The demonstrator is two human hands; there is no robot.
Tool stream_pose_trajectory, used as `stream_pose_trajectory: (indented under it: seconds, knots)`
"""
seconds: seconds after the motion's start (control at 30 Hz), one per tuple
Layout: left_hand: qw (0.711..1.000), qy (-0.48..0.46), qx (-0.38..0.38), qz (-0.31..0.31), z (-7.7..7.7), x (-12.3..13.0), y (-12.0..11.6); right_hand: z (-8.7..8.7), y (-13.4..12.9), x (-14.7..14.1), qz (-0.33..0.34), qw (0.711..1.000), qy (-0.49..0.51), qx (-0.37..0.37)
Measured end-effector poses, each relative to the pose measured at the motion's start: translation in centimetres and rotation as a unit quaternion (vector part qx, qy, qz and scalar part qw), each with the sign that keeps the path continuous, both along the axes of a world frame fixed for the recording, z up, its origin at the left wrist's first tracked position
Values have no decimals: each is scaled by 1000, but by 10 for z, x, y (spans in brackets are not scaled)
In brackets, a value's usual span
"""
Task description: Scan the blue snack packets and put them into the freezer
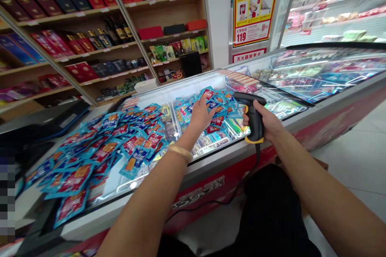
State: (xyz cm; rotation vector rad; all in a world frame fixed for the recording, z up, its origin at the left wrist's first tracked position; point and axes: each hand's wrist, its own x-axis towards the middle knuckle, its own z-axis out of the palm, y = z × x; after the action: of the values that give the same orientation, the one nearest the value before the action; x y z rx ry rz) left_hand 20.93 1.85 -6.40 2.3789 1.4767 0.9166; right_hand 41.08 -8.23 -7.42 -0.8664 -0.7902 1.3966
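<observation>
The wall poster (256,4) bore the number "119"; a red sign (249,56) beneath it read "灭火器放置点". Packet print stayed unreadable.

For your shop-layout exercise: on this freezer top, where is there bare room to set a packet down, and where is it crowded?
Bare: the glass lid at the far right, behind the scanner in the right hand, and the front rim beside it. Crowded: snack packets cover the near left lid, and more fill the open bin under the left hand.

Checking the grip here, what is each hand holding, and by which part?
The right hand grips the barcode scanner by its handle. The left hand holds nothing, resting on the snack packets.
</observation>
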Motion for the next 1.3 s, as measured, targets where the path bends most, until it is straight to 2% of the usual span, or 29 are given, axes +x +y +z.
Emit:
stream_pose_trajectory:
  seconds: [0.13,0.27,0.33,0.47,0.6,0.73,0.87,0.97,1.07,1.13,1.2,1.3]
  knots:
    - [998,-33,44,-12,6,-29,-8,3,-1,-11,5,1000,-5,-5]
    - [995,-56,84,8,11,-78,-27,4,-2,-39,42,999,-18,7]
    - [992,-62,101,37,11,-108,-41,4,-2,-61,69,997,-20,15]
    - [983,-53,111,135,2,-170,-72,4,-3,-114,121,992,-11,17]
    - [972,-3,96,213,-10,-213,-101,5,-7,-161,188,982,0,4]
    - [967,66,59,238,-20,-227,-123,5,-11,-183,231,973,-11,5]
    - [964,98,31,247,-24,-226,-132,2,-16,-184,264,963,-45,3]
    - [964,78,23,253,-25,-225,-133,-2,-18,-182,275,959,-63,15]
    - [972,-32,11,232,-24,-228,-130,-4,-19,-182,278,958,-74,24]
    - [962,-178,-2,209,-23,-231,-128,-4,-19,-183,276,958,-79,23]
    - [914,-357,-22,190,-20,-232,-127,-3,-19,-184,275,958,-83,24]
    - [794,-582,-83,157,-14,-228,-126,-3,-20,-184,280,955,-91,29]
